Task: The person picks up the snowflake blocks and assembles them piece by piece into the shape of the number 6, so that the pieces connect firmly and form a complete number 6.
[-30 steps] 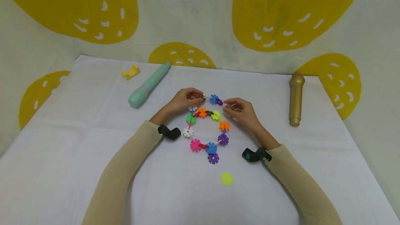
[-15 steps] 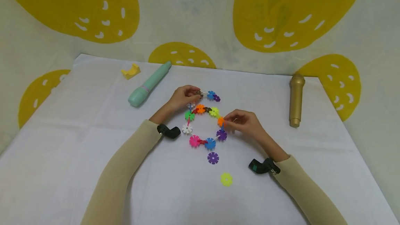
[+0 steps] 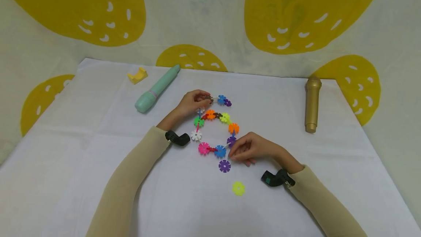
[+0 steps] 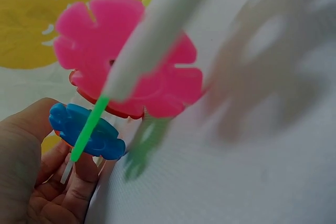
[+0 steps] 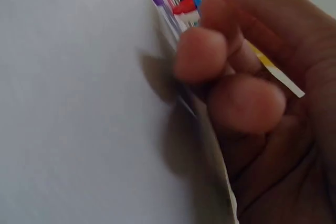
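A ring of joined, notched plastic flower discs lies on the white cloth, with a pink disc (image 3: 204,148) and a blue disc (image 3: 220,151) at its near side. From its far left a tail runs to a small purple disc (image 3: 227,102). My left hand (image 3: 193,102) pinches the tail near its brown disc (image 3: 209,99), mostly covered by the fingers. In the left wrist view a pink disc (image 4: 126,56) looms large. My right hand (image 3: 253,148) hovers beside the ring's near right, fingers bent, nothing visible between them. Just below its fingertips lies a loose purple disc (image 3: 224,166).
A loose yellow disc (image 3: 238,188) lies closer to me. At the back left are a mint-green microphone-shaped object (image 3: 157,89) and a yellow curved block (image 3: 137,75). A gold microphone (image 3: 312,104) lies at the right. A patterned cloth (image 3: 217,17) hangs behind.
My right hand has come from the tail's end, past the orange disc, down toward the loose purple disc. The ring has shifted slightly away and left. My left hand keeps its pinch.
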`<control>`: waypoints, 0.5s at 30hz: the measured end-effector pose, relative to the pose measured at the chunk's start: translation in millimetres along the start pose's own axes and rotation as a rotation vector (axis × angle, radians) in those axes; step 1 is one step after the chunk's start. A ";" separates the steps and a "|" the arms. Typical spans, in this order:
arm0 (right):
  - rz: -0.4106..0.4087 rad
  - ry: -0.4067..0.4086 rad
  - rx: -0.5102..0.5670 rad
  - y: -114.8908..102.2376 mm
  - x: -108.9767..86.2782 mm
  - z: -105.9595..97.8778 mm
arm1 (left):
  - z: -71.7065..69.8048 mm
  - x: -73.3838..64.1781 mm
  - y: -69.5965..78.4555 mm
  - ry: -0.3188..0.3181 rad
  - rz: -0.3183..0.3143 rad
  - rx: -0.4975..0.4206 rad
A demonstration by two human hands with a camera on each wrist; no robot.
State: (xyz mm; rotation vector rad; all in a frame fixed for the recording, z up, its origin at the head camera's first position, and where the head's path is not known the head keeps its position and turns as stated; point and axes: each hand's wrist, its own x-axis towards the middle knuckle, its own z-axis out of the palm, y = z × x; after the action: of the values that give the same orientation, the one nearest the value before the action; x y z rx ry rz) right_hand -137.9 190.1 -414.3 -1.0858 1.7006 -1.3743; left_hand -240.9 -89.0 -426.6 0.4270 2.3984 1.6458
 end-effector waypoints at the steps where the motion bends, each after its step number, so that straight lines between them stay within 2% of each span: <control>1: 0.018 -0.016 -0.003 -0.5 0.6 1.7 | 0.0 0.3 -0.4 0.005 -0.002 0.001; 7: 0.040 -0.073 -0.072 -4.0 5.0 10.0 | -0.1 1.4 -1.0 0.019 -0.018 -0.008; 11: 0.015 -0.089 -0.167 -5.1 7.0 14.0 | 0.1 1.3 -1.2 0.011 -0.021 -0.005; 15: 0.028 -0.099 -0.263 -6.7 7.8 17.0 | 0.2 0.7 -0.7 0.000 -0.025 0.000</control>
State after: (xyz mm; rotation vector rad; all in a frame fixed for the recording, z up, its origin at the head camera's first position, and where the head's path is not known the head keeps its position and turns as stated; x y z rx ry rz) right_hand -124.8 175.5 -411.3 -1.2464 1.8517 -1.0816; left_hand -241.6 -88.7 -427.4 0.3955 2.3938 1.6352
